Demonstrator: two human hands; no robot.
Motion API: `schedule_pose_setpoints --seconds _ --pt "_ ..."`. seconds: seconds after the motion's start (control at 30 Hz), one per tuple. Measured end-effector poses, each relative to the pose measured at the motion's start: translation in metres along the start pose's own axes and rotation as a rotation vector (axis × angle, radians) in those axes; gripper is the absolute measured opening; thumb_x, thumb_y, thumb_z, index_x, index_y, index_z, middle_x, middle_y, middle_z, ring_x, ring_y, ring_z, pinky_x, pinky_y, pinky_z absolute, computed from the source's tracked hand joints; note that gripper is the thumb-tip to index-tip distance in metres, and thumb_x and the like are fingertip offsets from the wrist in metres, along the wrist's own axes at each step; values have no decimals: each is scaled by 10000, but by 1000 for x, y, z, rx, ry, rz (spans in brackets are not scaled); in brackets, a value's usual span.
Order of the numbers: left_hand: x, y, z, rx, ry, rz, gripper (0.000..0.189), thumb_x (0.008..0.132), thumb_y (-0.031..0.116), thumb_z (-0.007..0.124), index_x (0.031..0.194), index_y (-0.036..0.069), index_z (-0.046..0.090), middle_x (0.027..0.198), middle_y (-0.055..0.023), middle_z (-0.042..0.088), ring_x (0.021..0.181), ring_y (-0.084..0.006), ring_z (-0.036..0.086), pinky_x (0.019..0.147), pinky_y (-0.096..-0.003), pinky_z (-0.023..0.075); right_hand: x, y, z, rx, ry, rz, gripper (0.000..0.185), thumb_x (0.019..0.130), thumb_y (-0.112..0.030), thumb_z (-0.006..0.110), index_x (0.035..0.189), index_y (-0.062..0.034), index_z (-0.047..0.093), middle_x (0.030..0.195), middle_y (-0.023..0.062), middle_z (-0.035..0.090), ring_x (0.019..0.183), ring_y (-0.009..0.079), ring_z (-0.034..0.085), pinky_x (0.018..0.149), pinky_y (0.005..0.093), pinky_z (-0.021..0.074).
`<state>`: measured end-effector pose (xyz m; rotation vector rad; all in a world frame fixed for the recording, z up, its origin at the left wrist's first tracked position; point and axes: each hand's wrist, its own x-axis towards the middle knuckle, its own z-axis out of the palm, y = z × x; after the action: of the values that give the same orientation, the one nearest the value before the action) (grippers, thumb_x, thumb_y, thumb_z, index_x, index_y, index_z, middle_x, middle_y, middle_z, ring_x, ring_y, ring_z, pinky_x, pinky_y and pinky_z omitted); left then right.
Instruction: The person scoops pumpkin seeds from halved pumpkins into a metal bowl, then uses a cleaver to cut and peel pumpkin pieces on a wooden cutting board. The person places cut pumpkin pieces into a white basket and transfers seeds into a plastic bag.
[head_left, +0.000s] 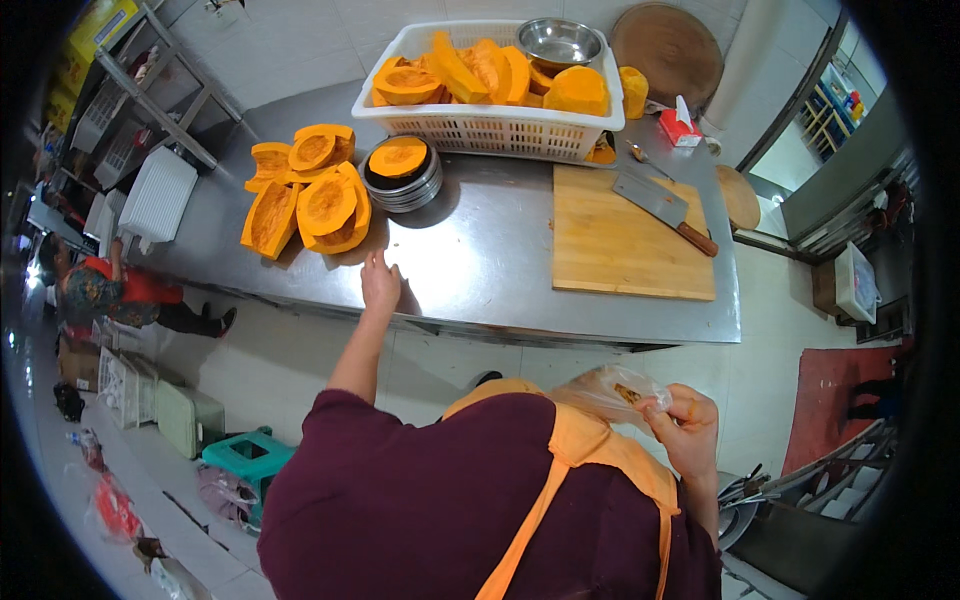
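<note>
My left hand (381, 282) is over the front edge of the steel table (480, 255), its fingers bent near the surface and no object visible in it. Just beyond it lie cut pumpkin pieces (328, 202) with seed hollows showing. A stack of metal bowls (403, 180) beside them carries one more pumpkin piece (398, 157). Low at the right, in front of my body, my right hand (681, 420) pinches a clear plastic bag (607, 391) with something small and brownish in it. A cleaver (655, 202) lies on the wooden cutting board (630, 262).
At the back wall a white plastic basket (487, 129) holds pumpkin pieces and a steel bowl (559, 43). Right of it are a tissue box (680, 129) and a spoon (641, 155). A person (124, 289) stands at the far left. A green stool (247, 455) is on the floor.
</note>
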<state>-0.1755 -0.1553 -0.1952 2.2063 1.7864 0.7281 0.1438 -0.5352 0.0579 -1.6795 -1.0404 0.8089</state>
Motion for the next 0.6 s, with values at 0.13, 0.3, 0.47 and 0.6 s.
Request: schedule_pose_setpoints --seconds 0.13,0.3,0.47,0.6 --pt "40 -21 21 102 17 247 309 780 65 594 1087 34 606 1110 -180 587 997 -348 559 889 -404 449 -15 33 -9 -13 64 247 90 796 3 628 840 -3 706 660 20 556 569 76 484 510 215 353" --pt "66 -38 49 192 -100 292 126 764 101 542 750 53 658 807 -153 633 787 -341 617 731 -423 505 -42 79 3 94 238 359 101 811 -12 616 867 15 696 652 19 521 555 71 461 500 221 347" --pt "72 -5 29 316 -274 221 123 772 97 550 811 36 649 846 -190 641 795 -371 627 732 -446 506 -52 94 22 84 328 409 104 829 -53 613 836 24 684 658 20 522 570 74 471 513 226 351" --pt "80 -8 45 259 -300 214 121 769 121 571 814 30 637 838 -193 641 797 -355 627 730 -433 500 -44 80 34 115 397 496 122 845 -84 611 849 14 683 643 12 503 563 71 437 515 223 345"
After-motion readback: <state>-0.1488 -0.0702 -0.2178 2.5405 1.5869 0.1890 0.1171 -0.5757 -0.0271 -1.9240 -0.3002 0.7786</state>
